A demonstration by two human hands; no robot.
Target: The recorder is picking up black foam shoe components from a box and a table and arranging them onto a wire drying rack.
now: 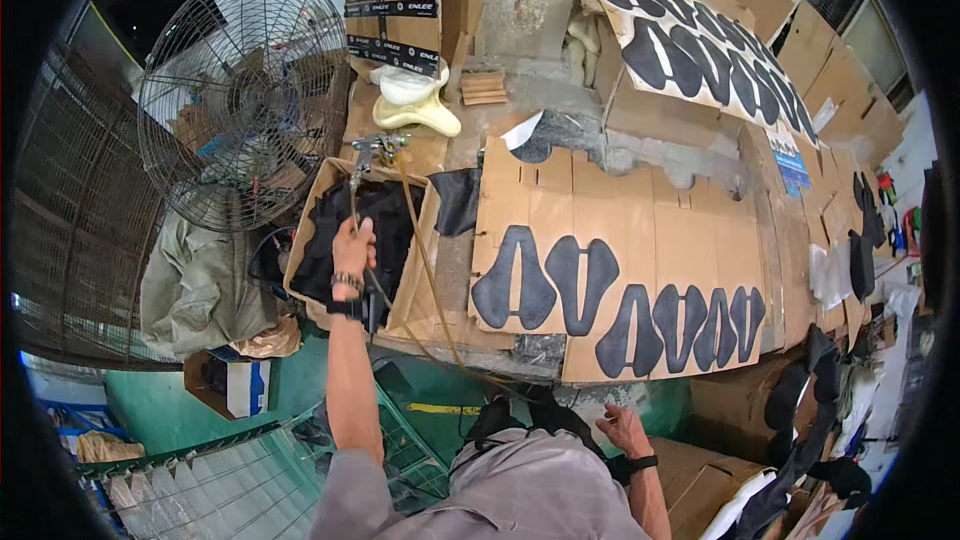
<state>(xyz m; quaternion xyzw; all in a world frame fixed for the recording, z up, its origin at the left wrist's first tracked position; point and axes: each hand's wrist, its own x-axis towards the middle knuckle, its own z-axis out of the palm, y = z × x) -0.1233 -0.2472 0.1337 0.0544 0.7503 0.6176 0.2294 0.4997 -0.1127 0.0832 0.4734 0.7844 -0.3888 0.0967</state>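
My left hand (pixel 353 249) reaches out over an open cardboard box (pixel 318 202) filled with black pieces (pixel 390 225). Its fingers are closed around a thin hose (pixel 430 290) that runs up to a metal spray gun (pixel 376 148) at the box's far rim. My right hand (pixel 622 429) hangs low beside my hip with fingers loosely apart, holding nothing. A flat cardboard sheet (pixel 640 230) lies to the right of the box, carrying several black saddle-shaped cut-outs (pixel 580 280).
A large metal fan (pixel 240 90) stands at the left. Another cardboard panel with black shapes (pixel 700 45) leans at the back right. Stacked cartons (pixel 395 0) stand behind the box. A wire basket (pixel 200 490) sits at lower left. More black pieces (pixel 810 410) pile up at right.
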